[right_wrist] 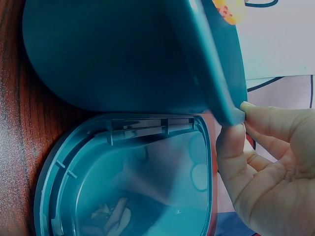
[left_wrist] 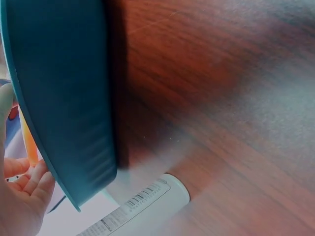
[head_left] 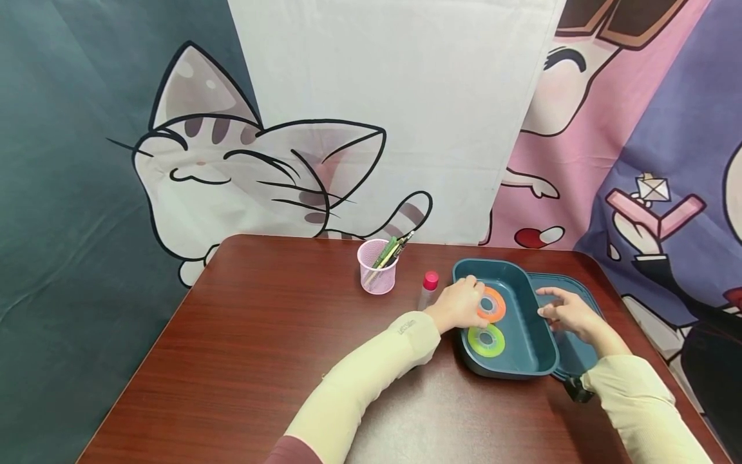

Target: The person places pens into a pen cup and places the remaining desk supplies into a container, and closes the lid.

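Note:
My left hand [head_left: 460, 303] reaches over the left rim of a teal box [head_left: 524, 335] and pinches an orange tape roll [head_left: 493, 304]. A green tape roll [head_left: 487, 341] lies inside, just in front of the orange one. In the left wrist view the orange roll [left_wrist: 28, 140] shows only as a thin edge by the fingers, partly hidden behind the box wall [left_wrist: 59, 98]. My right hand [head_left: 570, 316] is at the box's right side. The right wrist view shows its thumb and finger [right_wrist: 231, 142] pinching the box rim [right_wrist: 211, 64].
A teal lid [head_left: 574, 354] lies on the table right of the box, partly beneath its edge. Left of the box stands a glue stick [head_left: 429, 283] with a red cap. Farther left is a pink cup [head_left: 377, 264] holding several pens. Printed cloth hangs behind the table.

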Action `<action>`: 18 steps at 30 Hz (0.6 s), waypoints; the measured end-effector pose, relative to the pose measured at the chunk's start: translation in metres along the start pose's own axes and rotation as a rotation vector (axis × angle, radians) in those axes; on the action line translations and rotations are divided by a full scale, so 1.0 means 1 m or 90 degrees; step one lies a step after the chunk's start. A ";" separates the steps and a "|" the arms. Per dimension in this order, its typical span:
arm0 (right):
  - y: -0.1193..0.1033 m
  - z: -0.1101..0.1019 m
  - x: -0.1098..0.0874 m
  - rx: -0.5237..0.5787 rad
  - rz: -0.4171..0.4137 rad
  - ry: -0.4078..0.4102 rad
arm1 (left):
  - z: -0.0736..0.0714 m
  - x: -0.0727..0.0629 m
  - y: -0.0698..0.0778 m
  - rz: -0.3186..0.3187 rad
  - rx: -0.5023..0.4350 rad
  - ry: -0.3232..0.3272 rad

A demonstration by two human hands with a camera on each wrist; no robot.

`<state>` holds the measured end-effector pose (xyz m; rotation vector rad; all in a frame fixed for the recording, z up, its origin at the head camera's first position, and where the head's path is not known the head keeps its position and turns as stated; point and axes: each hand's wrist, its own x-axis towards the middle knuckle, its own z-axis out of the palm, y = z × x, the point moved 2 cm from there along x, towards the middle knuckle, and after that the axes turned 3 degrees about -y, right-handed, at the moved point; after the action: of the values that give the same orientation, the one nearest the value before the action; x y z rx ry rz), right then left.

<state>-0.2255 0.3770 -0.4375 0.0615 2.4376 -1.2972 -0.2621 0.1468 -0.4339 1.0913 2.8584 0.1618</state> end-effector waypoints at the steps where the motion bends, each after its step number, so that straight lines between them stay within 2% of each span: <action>1: 0.000 0.000 0.000 0.001 0.000 0.001 | 0.000 0.001 0.000 -0.002 0.005 0.001; 13: 0.001 0.000 0.000 0.005 -0.006 0.002 | 0.004 0.011 -0.005 -0.008 0.027 0.019; 18: 0.004 -0.001 0.001 0.020 -0.028 0.003 | 0.008 0.016 -0.005 -0.007 0.070 0.008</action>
<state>-0.2255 0.3797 -0.4403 0.0198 2.4352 -1.3546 -0.2764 0.1547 -0.4425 1.0972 2.9152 0.0105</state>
